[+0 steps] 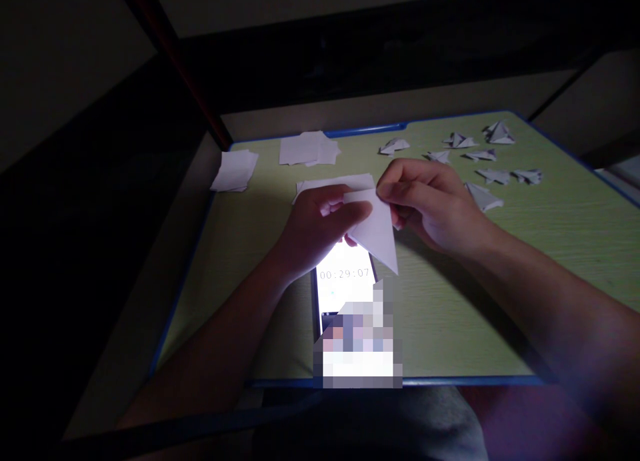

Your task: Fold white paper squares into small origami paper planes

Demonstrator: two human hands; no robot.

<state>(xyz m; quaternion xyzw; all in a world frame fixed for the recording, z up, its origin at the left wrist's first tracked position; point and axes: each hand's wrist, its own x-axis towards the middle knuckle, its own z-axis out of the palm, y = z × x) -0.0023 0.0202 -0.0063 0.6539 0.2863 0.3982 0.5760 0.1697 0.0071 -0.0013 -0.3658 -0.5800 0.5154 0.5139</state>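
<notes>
Both my hands hold one white sheet of paper (376, 233), folded to a downward point, above a lit phone (345, 281). My left hand (320, 231) grips its left edge with thumb over fingers. My right hand (425, 204) pinches the top right corner between thumb and forefinger. The phone lies flat on the green table (550, 248) and its screen reads 00:29:07.
Stacks of blank white paper squares lie at the far left (234, 171), back centre (309, 148) and just behind my hands (335, 181). Several folded paper shapes (493, 176) are scattered at the back right. The table has a blue rim (450, 381). The room around is dark.
</notes>
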